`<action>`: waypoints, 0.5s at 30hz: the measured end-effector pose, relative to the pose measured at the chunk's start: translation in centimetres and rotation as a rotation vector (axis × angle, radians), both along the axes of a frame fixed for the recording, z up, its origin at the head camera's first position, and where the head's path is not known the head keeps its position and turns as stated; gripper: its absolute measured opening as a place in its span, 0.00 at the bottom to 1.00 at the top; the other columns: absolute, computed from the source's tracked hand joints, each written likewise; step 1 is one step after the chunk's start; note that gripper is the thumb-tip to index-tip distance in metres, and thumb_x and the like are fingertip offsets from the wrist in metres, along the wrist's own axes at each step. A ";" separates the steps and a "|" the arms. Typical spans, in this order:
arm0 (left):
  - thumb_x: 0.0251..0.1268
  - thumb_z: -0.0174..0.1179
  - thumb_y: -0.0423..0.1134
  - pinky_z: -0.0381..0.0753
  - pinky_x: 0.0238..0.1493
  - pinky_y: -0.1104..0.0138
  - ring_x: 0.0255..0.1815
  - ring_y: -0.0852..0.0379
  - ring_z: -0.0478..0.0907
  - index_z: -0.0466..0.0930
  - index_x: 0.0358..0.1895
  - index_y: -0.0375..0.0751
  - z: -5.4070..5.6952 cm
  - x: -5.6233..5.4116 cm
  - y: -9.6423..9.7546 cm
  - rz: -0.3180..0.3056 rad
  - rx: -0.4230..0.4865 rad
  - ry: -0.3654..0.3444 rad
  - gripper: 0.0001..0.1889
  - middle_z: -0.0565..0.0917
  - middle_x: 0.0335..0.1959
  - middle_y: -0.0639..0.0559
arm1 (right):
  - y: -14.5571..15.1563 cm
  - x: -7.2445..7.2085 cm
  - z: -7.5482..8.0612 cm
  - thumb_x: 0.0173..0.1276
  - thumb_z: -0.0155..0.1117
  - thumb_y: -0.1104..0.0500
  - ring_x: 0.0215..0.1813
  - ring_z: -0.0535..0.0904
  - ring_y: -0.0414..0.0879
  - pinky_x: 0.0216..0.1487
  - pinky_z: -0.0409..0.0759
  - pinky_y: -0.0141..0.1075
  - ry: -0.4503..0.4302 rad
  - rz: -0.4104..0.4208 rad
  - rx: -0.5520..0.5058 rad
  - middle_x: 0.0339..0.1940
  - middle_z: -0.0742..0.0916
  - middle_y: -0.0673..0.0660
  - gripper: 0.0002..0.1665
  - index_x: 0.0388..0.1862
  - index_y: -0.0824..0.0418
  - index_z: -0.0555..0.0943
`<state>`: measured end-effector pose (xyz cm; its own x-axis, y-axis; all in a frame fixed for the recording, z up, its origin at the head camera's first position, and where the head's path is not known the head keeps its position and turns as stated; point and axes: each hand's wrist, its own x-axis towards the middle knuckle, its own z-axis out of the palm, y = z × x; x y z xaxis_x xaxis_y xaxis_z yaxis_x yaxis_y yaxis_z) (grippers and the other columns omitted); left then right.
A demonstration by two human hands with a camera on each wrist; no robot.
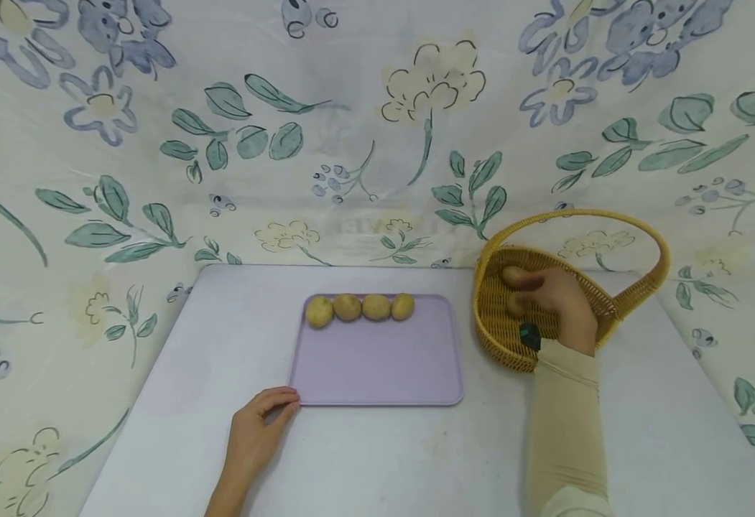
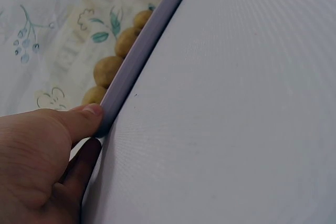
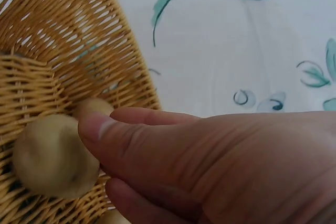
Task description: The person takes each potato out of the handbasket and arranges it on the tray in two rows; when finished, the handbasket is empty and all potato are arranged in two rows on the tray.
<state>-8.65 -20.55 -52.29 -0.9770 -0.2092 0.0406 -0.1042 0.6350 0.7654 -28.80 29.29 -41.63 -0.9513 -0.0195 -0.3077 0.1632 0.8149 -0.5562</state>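
Note:
My left hand (image 1: 257,429) pinches the near left corner of a lilac tray (image 1: 377,366) between thumb and fingers. In the left wrist view, the thumb lies on the rim (image 2: 134,59) with a finger beside the corner. Several yellow-brown potatoes (image 1: 348,306) sit in a row along the tray's far edge. My right hand (image 1: 558,294) is inside a wicker basket (image 1: 500,337), fingers reaching to the potatoes in it. In the right wrist view, the thumb overlaps the edge of one potato (image 3: 55,156); others lie partly hidden behind the hand. I cannot tell whether it grips one.
The basket's tall arched handle (image 1: 577,213) rises at the right and back. A small dark device (image 1: 529,335) sits at the right wrist. Floral cloth (image 1: 377,143) hangs behind and beside the white table (image 1: 377,467). The tray lies left of the basket.

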 end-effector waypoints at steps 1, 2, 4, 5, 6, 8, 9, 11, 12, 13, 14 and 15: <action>0.63 0.72 0.35 0.58 0.56 0.96 0.62 0.49 0.83 0.91 0.41 0.52 0.0 0.0 0.0 0.001 0.001 0.003 0.07 0.89 0.51 0.57 | 0.1 0.0 -0.1 0.67 0.71 0.48 0.74 0.68 0.68 0.75 0.65 0.62 -0.006 -0.006 -0.002 0.71 0.78 0.68 0.34 0.68 0.62 0.78; 0.63 0.72 0.35 0.58 0.56 0.96 0.61 0.49 0.83 0.91 0.41 0.53 -0.1 0.0 0.0 0.001 0.000 0.008 0.07 0.89 0.51 0.57 | 0.2 0.0 -0.1 0.67 0.72 0.47 0.74 0.68 0.68 0.75 0.65 0.62 -0.012 -0.010 -0.007 0.71 0.77 0.68 0.35 0.68 0.62 0.78; 0.63 0.72 0.35 0.59 0.56 0.96 0.61 0.49 0.84 0.91 0.41 0.53 -0.1 0.0 0.0 0.000 -0.002 0.018 0.07 0.89 0.51 0.57 | 0.2 0.0 -0.3 0.66 0.73 0.46 0.74 0.68 0.68 0.75 0.65 0.62 -0.013 -0.006 -0.010 0.71 0.77 0.68 0.37 0.68 0.62 0.77; 0.63 0.72 0.35 0.59 0.56 0.96 0.61 0.49 0.84 0.91 0.41 0.53 -0.2 -0.1 0.0 -0.001 -0.003 0.022 0.07 0.89 0.51 0.58 | 0.3 0.0 -0.4 0.65 0.74 0.45 0.74 0.68 0.68 0.75 0.64 0.62 -0.017 -0.010 -0.019 0.71 0.77 0.68 0.38 0.69 0.61 0.77; 0.63 0.72 0.36 0.59 0.56 0.95 0.61 0.50 0.84 0.91 0.41 0.53 -0.2 -0.1 0.0 -0.001 -0.004 0.024 0.07 0.89 0.50 0.58 | 0.3 0.0 -0.4 0.64 0.74 0.44 0.74 0.68 0.67 0.75 0.64 0.62 -0.018 -0.012 -0.026 0.72 0.76 0.67 0.38 0.69 0.61 0.77; 0.63 0.72 0.36 0.59 0.56 0.95 0.61 0.50 0.84 0.91 0.41 0.53 -0.2 -0.1 -0.1 -0.004 -0.004 0.027 0.07 0.89 0.51 0.58 | 0.2 0.0 -0.5 0.63 0.75 0.43 0.74 0.68 0.67 0.76 0.64 0.62 -0.021 -0.018 -0.036 0.72 0.76 0.67 0.40 0.69 0.60 0.77; 0.63 0.72 0.36 0.59 0.56 0.95 0.61 0.50 0.84 0.91 0.41 0.53 -0.3 -0.1 -0.1 -0.005 -0.004 0.028 0.07 0.89 0.51 0.58 | 0.2 0.1 -0.5 0.64 0.75 0.43 0.74 0.68 0.67 0.76 0.64 0.62 -0.026 -0.023 -0.040 0.72 0.76 0.67 0.40 0.70 0.60 0.77; 0.63 0.72 0.36 0.58 0.56 0.96 0.61 0.50 0.84 0.91 0.41 0.53 -0.2 -0.1 -0.1 -0.006 -0.006 0.025 0.07 0.89 0.51 0.58 | 0.2 0.1 -0.6 0.63 0.75 0.42 0.74 0.67 0.67 0.76 0.64 0.63 -0.037 -0.034 -0.046 0.72 0.76 0.68 0.41 0.70 0.60 0.76; 0.63 0.72 0.36 0.58 0.56 0.96 0.61 0.50 0.84 0.91 0.41 0.53 -0.2 -0.1 -0.1 -0.008 -0.006 0.023 0.07 0.89 0.51 0.57 | 0.1 0.2 -0.7 0.63 0.75 0.41 0.73 0.68 0.67 0.75 0.64 0.63 -0.039 -0.031 -0.042 0.72 0.76 0.68 0.42 0.70 0.61 0.76; 0.63 0.71 0.36 0.58 0.56 0.96 0.61 0.50 0.84 0.91 0.41 0.53 -0.2 -0.1 -0.1 -0.010 -0.007 0.021 0.07 0.89 0.51 0.57 | 0.1 0.2 -0.8 0.63 0.75 0.41 0.73 0.68 0.68 0.75 0.65 0.63 -0.040 -0.028 -0.038 0.72 0.76 0.69 0.42 0.70 0.61 0.76; 0.63 0.71 0.36 0.58 0.55 0.96 0.61 0.49 0.84 0.91 0.41 0.52 -0.1 0.0 0.0 -0.011 -0.007 0.020 0.07 0.89 0.51 0.57 | 0.1 0.2 -0.8 0.63 0.75 0.40 0.73 0.68 0.68 0.75 0.65 0.63 -0.041 -0.023 -0.037 0.72 0.76 0.69 0.42 0.70 0.61 0.77; 0.63 0.71 0.35 0.58 0.55 0.96 0.61 0.49 0.84 0.91 0.41 0.52 -0.1 0.0 0.0 -0.013 -0.010 0.019 0.07 0.89 0.51 0.57 | 0.1 0.2 -0.9 0.64 0.74 0.41 0.73 0.68 0.68 0.75 0.65 0.63 -0.041 -0.016 -0.034 0.72 0.76 0.69 0.41 0.70 0.61 0.77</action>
